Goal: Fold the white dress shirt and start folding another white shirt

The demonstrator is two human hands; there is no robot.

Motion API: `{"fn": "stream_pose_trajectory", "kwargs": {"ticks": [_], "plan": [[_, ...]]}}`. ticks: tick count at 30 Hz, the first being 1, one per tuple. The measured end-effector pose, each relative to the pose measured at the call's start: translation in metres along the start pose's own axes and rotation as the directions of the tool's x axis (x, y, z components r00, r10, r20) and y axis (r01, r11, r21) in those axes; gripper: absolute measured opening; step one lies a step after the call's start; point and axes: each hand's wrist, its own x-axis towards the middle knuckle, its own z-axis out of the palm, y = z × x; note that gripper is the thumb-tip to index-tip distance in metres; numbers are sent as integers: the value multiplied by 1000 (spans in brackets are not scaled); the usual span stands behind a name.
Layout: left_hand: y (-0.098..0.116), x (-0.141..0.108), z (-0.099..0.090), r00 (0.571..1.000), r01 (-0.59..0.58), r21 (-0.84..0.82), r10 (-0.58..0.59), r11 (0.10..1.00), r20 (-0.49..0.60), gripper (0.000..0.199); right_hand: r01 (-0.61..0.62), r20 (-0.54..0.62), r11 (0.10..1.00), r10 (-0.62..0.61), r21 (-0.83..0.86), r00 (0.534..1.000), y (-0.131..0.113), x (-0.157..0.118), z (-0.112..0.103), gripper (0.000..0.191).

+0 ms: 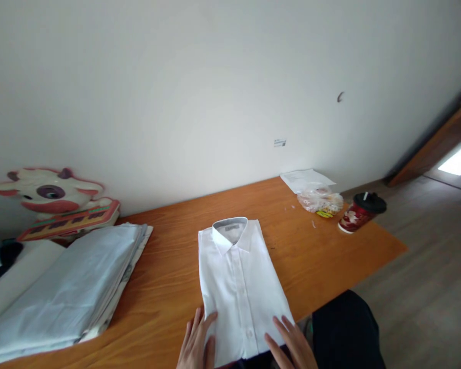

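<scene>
A white collared shirt (238, 287), folded into a neat rectangle, lies front up on the wooden table with its collar toward the wall. My left hand (197, 342) is at its lower left edge, fingers apart, the thumb side touching the cloth. At the lower right corner my right hand (292, 344) rests with spread fingers on the fabric. Neither hand grips the shirt. Its lower edge reaches the table's front edge, close to my body.
On the left, a stack of folded light cloth (77, 287) lies before a cow-shaped toy keyboard (65, 200). A plastic bag (318, 200), a paper sheet (301, 179) and a red lidded cup (357, 212) stand at the right of the wooden table (169, 266).
</scene>
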Motion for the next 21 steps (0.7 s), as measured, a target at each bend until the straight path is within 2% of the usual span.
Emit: {"fn": "stream_pose_trajectory", "kwargs": {"ticks": [2,5,7,10,13,16,18,21], "plan": [[17,38,7,998,-15,-39,17,999,56,46,48,90,999,-46,-22,995,-11,37,6,71],[47,98,20,990,-6,-82,17,997,137,46,-69,251,994,90,-88,964,-13,89,17,74],[63,135,31,987,-12,-81,25,997,161,48,-178,309,977,207,-118,928,3,119,28,70],[76,174,45,996,-15,-6,15,1000,89,50,-274,352,949,311,-153,883,51,163,40,63],[79,187,52,998,-63,97,62,993,11,49,-284,375,939,339,-196,863,107,202,39,59],[74,184,53,992,-124,124,121,985,31,48,-252,387,945,316,-207,866,148,222,28,57],[71,182,53,993,-113,115,110,987,39,45,-240,366,948,303,-209,880,162,223,23,57],[69,184,56,997,-71,100,69,992,22,41,-261,294,939,321,-225,900,167,217,24,58]]}}
